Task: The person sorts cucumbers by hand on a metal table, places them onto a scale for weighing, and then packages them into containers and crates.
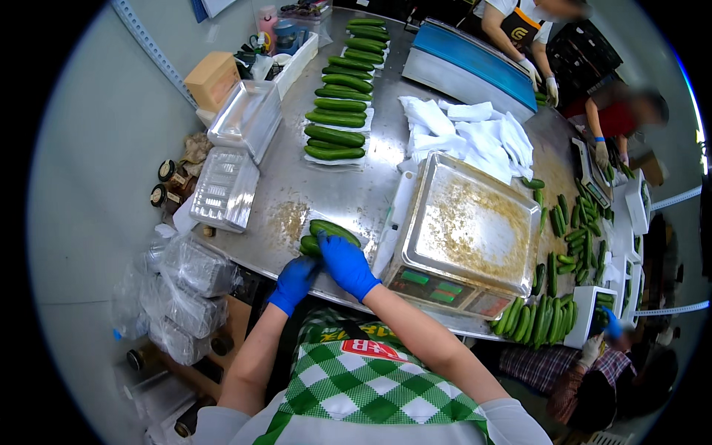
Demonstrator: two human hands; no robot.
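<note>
under both gloved hands (347, 265) cucumbers (331, 231) lie half hidden.

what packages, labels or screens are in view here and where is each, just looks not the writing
Scale display strip: front face of the steel weighing scale, right of the blue-gloved right hand; dark with green and red lit panels.
Packed cucumber trays: column up the steel table; green on white.
Clear plastic trays: stacked at the left edge; see-through, ribbed.
Cardboard box: far left; tan, rectangular.
Round-lidded jars: left of the clear trays; dark lids with labels.
</note>
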